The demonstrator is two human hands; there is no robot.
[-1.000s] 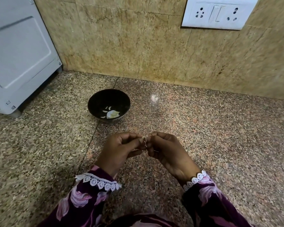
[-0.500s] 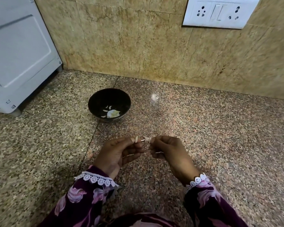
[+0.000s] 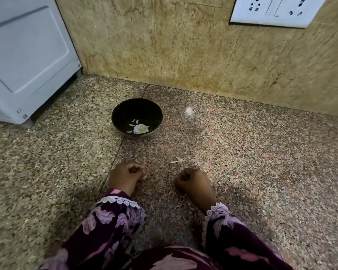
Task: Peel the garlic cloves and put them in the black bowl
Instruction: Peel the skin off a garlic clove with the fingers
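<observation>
The black bowl (image 3: 119, 112) stands on the granite counter near the wall and holds a peeled garlic clove (image 3: 140, 129) with a few small pale pieces beside it. My left hand (image 3: 126, 175) rests on the counter in front of the bowl, fingers curled, with a pale bit of garlic clove (image 3: 144, 174) showing at its fingertips. My right hand (image 3: 192, 180) rests to its right, curled into a loose fist with nothing visible in it. A thin scrap of garlic peel (image 3: 175, 160) lies on the counter between the hands and the bowl.
A white appliance (image 3: 25, 61) stands at the back left on the counter. The tiled wall behind carries a white socket plate (image 3: 277, 10) at the upper right. The granite counter (image 3: 261, 162) stretches to the right of the hands.
The hands, which were together pulling skin off a clove, have moved apart and down onto the counter. A scrap of peel now lies on the counter in front of them.
</observation>
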